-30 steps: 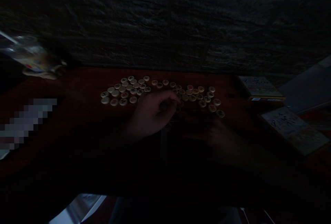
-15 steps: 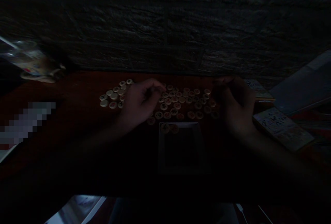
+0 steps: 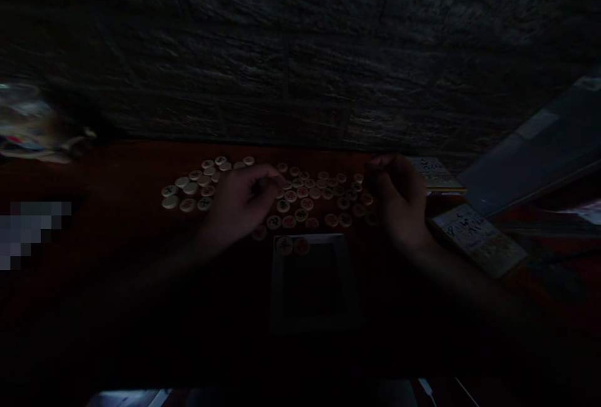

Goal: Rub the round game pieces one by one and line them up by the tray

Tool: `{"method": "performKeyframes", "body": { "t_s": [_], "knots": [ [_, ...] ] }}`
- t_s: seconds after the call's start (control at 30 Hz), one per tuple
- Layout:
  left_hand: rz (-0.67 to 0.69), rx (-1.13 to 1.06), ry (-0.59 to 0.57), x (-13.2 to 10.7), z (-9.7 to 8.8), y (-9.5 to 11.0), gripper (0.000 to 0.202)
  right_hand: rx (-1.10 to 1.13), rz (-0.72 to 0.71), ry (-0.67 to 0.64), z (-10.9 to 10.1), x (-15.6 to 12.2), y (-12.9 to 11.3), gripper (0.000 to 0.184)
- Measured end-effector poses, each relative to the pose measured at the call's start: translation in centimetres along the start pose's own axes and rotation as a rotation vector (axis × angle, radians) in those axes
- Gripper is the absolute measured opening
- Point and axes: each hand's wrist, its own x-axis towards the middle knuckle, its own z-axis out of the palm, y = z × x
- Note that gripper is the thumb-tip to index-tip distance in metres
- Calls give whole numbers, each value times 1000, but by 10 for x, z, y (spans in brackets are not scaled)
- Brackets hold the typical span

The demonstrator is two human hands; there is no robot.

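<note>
1. Round discs (image 3: 315,193) marked with characters lie spread over the tabletop (image 3: 126,181); two sit at the far-left corner of the open box (image 3: 277,285).
2. The left hand (image 3: 244,200) arches above them, thumb and forefinger curled close.
3. The right hand (image 3: 401,197), half curled, is by their right edge; I cannot tell whether either hand grips anything.
4. Both forearms (image 3: 469,278) slant inward.

A smooth, wood-like table (image 3: 122,185) carries smooth, matt discs (image 3: 315,193), wood or plastic unclear. Behind the table rises a rough, stone-like wall (image 3: 282,62); at the table's left, a glossy, see-through, plastic-looking cup (image 3: 25,118).
</note>
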Motion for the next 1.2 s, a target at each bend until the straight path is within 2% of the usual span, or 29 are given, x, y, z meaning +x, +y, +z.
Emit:
{"method": "performKeyframes", "body": {
  "t_s": [0.13, 0.27, 0.4, 0.5, 0.57, 0.7, 0.77, 0.97, 1.2],
  "knots": [
    [28, 9, -50, 1, 1, -3, 19, -53, -4, 23, -2, 3, 8, 8],
    [21, 26, -91, 2, 5, -7, 19, -112, 10, -24, -2, 6, 18, 10],
    [41, 76, -179, 1, 7, -5, 21, -184, 35, -205, -2, 2, 20, 18],
    [99, 77, -234, 1, 7, -1, 20, -216, -5, -369, 0, -4, 14, 23],
    [120, 94, -241, 1, 7, 0, 22, -230, -72, -481, 2, -7, 9, 28],
    [194, 130, -259, 0, 10, -1, 25, -358, -331, -682, 6, -10, -1, 36],
    [257, 124, -274, 1, 12, -3, 27, -447, -398, -708, 7, -12, -4, 41],
    [395, 190, -291, 6, 19, -10, 32, -552, -455, -803, 12, -15, -6, 45],
    [444, 323, -368, 9, 16, -7, 25, -488, -568, -719, 14, -16, 2, 42]
  ]
}}
